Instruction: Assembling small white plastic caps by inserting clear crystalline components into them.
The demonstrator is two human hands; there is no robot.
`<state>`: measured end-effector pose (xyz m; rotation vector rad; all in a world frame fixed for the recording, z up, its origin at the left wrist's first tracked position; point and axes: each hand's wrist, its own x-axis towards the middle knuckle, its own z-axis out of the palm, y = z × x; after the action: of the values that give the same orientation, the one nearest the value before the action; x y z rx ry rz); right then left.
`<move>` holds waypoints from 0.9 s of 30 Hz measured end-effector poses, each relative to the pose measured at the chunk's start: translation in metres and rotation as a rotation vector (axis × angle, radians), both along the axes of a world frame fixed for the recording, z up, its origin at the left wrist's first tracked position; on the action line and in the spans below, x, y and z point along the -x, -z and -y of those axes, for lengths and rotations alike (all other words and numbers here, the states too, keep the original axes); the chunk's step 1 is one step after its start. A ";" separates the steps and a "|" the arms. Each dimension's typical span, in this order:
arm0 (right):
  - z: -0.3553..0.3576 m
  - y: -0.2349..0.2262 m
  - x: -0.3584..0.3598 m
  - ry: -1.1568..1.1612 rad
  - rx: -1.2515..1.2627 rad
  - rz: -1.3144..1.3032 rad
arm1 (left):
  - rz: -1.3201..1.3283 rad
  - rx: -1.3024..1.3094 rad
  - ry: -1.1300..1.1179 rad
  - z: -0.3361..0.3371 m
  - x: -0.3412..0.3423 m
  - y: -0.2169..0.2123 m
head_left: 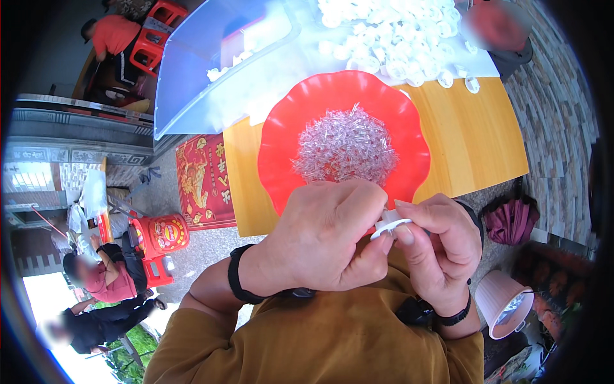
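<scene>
A small white plastic disc-shaped part [392, 226] with a short raised stem is held between my two hands, just past the near rim of a red bowl. My left hand [329, 233] is closed, with its thumb and curled fingers at the part's left side. From the right, my right hand [441, 246] pinches the disc between thumb and fingers. Whether a clear piece sits inside my left fingers is hidden. Beyond my hands stands the scalloped red bowl [275, 153], holding a heap of thin clear plastic pieces [345, 147].
On the wooden table [476, 141] a pile of white round parts [409, 48] lies at the far side. A translucent bin [185, 77] stands far left. A person [495, 32] sits across the table. A purple umbrella [511, 221] and pink basket [499, 301] are at right.
</scene>
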<state>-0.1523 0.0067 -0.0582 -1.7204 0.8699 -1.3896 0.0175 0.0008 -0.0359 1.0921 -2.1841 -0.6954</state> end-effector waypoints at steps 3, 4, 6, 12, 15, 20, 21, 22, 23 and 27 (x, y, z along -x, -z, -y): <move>-0.002 0.003 0.002 -0.004 0.000 -0.003 | -0.017 -0.011 0.007 -0.001 0.001 0.001; -0.001 0.004 0.002 -0.006 0.002 -0.004 | -0.018 -0.009 0.005 0.000 0.001 0.002; -0.001 0.003 0.002 -0.005 -0.001 -0.011 | -0.021 -0.004 0.000 -0.001 0.000 0.003; -0.004 0.001 -0.002 -0.011 -0.055 -0.029 | -0.004 -0.025 -0.021 -0.005 -0.002 0.001; -0.011 0.007 0.000 0.034 -0.080 -0.054 | 0.016 0.044 -0.041 -0.008 0.000 0.004; -0.019 0.006 -0.004 0.036 -0.162 0.004 | 0.026 0.083 -0.078 -0.017 0.000 0.007; -0.019 0.005 -0.005 0.036 -0.149 -0.003 | 0.026 0.092 -0.089 -0.019 -0.001 0.007; -0.020 0.007 -0.004 0.031 -0.158 -0.009 | 0.013 0.088 -0.096 -0.021 -0.002 0.007; -0.019 0.006 -0.004 0.029 -0.156 -0.014 | -0.003 0.081 -0.098 -0.022 -0.003 0.008; -0.018 0.000 -0.012 0.010 -0.178 0.002 | -0.084 0.047 -0.090 -0.019 -0.010 0.005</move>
<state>-0.1404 0.0249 -0.0583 -1.5816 0.9716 -1.2794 0.0272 0.0203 -0.0408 1.1095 -2.0572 -0.6363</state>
